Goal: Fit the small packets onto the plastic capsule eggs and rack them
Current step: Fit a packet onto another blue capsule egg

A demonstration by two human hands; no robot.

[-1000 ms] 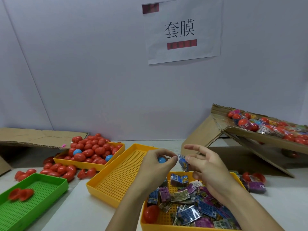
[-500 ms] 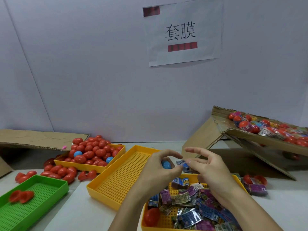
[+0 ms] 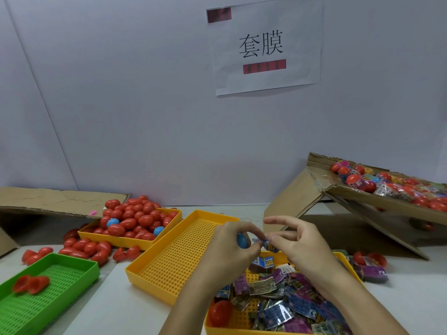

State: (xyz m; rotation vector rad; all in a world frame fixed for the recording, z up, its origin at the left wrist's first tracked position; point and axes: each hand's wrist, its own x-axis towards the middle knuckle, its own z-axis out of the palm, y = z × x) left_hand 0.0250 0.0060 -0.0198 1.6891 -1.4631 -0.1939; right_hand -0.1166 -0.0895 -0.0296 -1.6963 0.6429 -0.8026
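Note:
My left hand (image 3: 229,247) grips a blue capsule egg (image 3: 242,240) above the packet tray. Just to its right, my right hand (image 3: 297,243) pinches a small blue packet (image 3: 267,244) right beside the egg, touching or nearly touching it. Below both hands a yellow tray (image 3: 348,262) holds a heap of small printed packets (image 3: 285,301) and one red egg (image 3: 220,313). Red eggs with two blue ones fill another yellow tray (image 3: 135,221) at the back left. A tilted cardboard rack (image 3: 387,204) at the right holds several wrapped eggs (image 3: 377,184).
An empty yellow mesh tray (image 3: 179,257) lies in the middle. A green tray (image 3: 48,288) at the front left holds red egg halves. Loose red eggs (image 3: 84,247) lie on the table. Flat cardboard (image 3: 48,201) sits at the back left. A paper sign (image 3: 263,44) hangs on the wall.
My hands have drawn closer together, and the packet in my right hand has come up against the blue egg in my left. The camera has tilted slightly.

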